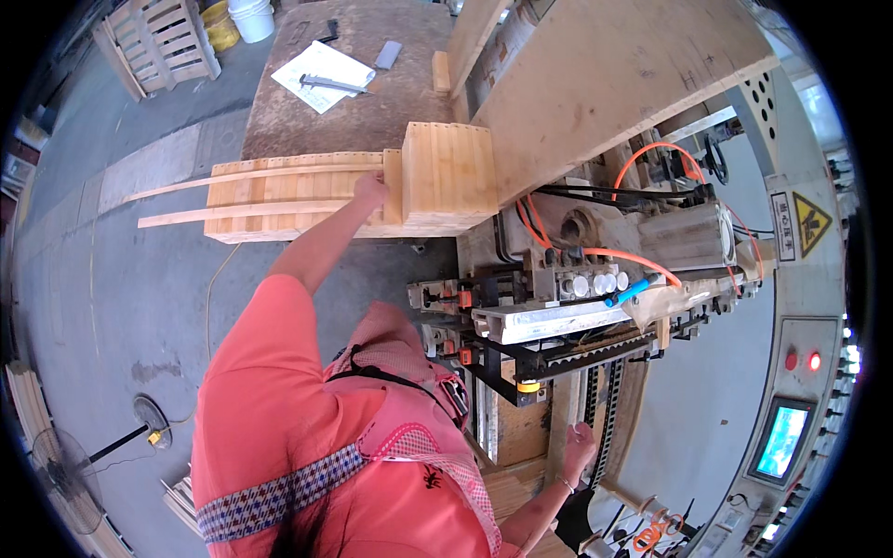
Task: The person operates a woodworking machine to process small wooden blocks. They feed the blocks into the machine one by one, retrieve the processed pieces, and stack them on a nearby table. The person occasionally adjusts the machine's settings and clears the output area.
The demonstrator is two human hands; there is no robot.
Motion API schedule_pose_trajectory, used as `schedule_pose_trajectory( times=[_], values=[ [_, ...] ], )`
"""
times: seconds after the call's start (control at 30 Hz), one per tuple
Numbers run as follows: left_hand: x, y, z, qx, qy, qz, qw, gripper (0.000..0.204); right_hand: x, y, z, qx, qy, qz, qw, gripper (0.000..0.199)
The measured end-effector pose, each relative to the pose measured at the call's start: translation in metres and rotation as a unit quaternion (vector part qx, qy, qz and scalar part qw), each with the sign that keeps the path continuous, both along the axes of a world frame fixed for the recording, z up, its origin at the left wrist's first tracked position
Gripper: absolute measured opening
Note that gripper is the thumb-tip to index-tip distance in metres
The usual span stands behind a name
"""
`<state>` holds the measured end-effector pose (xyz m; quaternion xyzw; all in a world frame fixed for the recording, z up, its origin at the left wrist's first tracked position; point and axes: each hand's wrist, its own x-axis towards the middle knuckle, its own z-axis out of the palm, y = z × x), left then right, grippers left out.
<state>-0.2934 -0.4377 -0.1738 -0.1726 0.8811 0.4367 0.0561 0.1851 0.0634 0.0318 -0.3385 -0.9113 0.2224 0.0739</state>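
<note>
My left hand [371, 189] reaches over a row of light wooden pieces [270, 191] on the far table. Its fingers are bent at the right end of the row, close to the ends of two long thin wooden strips [251, 213] lying across the top. What the fingers grip is hidden. Just right of them stands a taller stack of wooden pieces [451, 172]. Low on the right, my right hand [579, 451] is raised beside the machine's chain track [609, 423], its fingers curled together. Anything inside them is too small to make out.
A machine [605, 279] with orange hoses fills the right, beside a control panel with a lit screen [783, 442]. A caliper [333, 86] lies on paper on the table [279, 126]. A floor fan [70, 479], a pallet [163, 42] and buckets [251, 19] stand left.
</note>
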Motion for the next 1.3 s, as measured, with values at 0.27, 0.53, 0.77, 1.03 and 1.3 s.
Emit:
schedule_pose_trajectory(
  times=[0.27, 0.53, 0.77, 1.03, 1.3],
  values=[
    [0.007, 0.006, 0.033, -0.127, 0.201, -0.022, 0.971, 0.033, 0.007, -0.011, 0.008, -0.022, -0.026, -0.023, 0.999, 0.03],
    [-0.051, 0.017, 0.149, -0.016, 0.187, -0.073, 0.979, 0.046, 0.01, -0.017, -0.002, -0.054, 0.004, 0.018, 0.998, 0.024],
    [-0.071, 0.023, 0.156, -0.163, 0.069, -0.169, 0.97, 0.051, 0.009, -0.031, 0.001, -0.042, -0.015, -0.009, 0.999, 0.024],
    [-0.069, 0.032, 0.154, -0.147, 0.072, -0.152, 0.975, 0.052, 0.03, -0.031, -0.004, -0.036, -0.005, -0.019, 0.999, 0.021],
    [-0.082, 0.021, 0.14, -0.145, 0.029, -0.159, 0.976, 0.058, 0.029, -0.038, 0.012, -0.022, -0.039, -0.004, 0.999, 0.017]
  ],
)
